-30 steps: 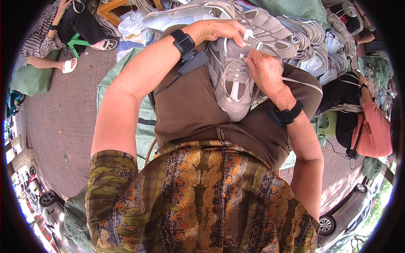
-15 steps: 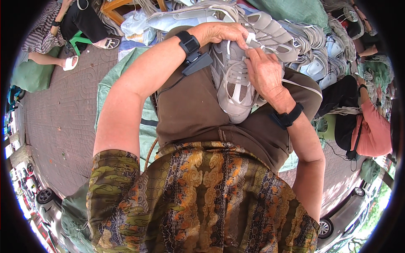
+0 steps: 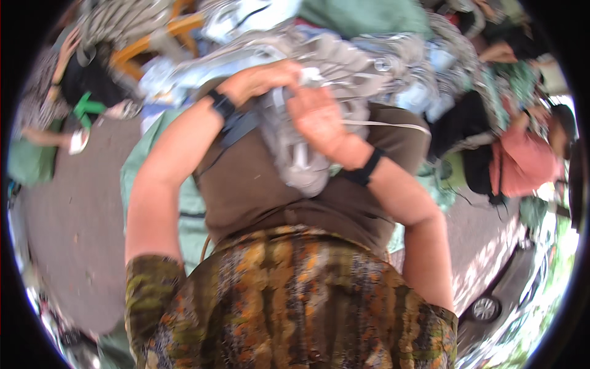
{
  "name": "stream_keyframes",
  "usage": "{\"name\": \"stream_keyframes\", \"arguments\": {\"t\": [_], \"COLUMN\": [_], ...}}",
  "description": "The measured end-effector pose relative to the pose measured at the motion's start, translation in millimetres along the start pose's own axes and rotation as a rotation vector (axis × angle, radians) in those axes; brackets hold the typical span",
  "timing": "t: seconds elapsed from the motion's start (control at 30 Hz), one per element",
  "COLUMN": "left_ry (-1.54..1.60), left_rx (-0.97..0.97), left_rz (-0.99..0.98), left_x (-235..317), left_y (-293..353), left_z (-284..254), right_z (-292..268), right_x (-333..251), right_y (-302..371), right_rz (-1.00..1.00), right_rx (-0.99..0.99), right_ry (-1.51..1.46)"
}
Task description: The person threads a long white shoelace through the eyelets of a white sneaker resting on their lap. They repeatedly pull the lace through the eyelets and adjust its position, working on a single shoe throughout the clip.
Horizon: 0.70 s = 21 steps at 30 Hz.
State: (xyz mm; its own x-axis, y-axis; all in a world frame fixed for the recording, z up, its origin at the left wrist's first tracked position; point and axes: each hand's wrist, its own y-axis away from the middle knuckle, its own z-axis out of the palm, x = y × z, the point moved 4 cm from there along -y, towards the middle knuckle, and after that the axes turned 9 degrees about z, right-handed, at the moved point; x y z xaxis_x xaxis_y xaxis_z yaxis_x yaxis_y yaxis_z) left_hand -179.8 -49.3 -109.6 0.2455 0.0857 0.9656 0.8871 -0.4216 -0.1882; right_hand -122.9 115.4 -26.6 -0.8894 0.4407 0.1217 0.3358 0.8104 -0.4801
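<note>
A grey sneaker [image 3: 301,169] lies across my lap, toe toward me, blurred by motion. My left hand [image 3: 264,80] comes over its ankle end from the left, with the fingers closed at the top by the tongue. My right hand [image 3: 318,120] lies against the upper's right side, its fingertips close to the left ones beside a small white patch [image 3: 310,77]. Its fingers are too smeared to show what they grip. A pale shoelace [image 3: 393,125] runs from behind the right hand out over my right knee.
Beyond my knees lies a heap of grey sneakers [image 3: 332,52] with tangled laces and pale blue parts. A green sack [image 3: 369,18] and an orange wooden stool [image 3: 147,46] stand behind. A person in a pink top [image 3: 525,157] sits at right, another person's dark trousers [image 3: 92,77] at left.
The view has swung and blurred, so my hands and the sneaker sit further left in it. Both hands remain together at the sneaker's ankle end. The right hand looks flatter, its back less curled.
</note>
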Motion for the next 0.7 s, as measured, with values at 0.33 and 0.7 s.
{"name": "stream_keyframes", "arguments": {"t": [0.33,0.7], "left_ry": [-0.037,-0.706], "left_rx": [0.119,0.212], "left_rz": [-0.357,-0.237], "left_x": [55.1,122.5], "left_y": [0.5,73.6], "left_z": [11.3,56.3], "right_z": [-93.5,-57.1], "right_x": [-102.7,28.2], "right_y": [-24.4,56.4], "right_rz": [-0.385,0.155], "right_rx": [0.219,-0.394], "right_ry": [-0.576,-0.525]}}
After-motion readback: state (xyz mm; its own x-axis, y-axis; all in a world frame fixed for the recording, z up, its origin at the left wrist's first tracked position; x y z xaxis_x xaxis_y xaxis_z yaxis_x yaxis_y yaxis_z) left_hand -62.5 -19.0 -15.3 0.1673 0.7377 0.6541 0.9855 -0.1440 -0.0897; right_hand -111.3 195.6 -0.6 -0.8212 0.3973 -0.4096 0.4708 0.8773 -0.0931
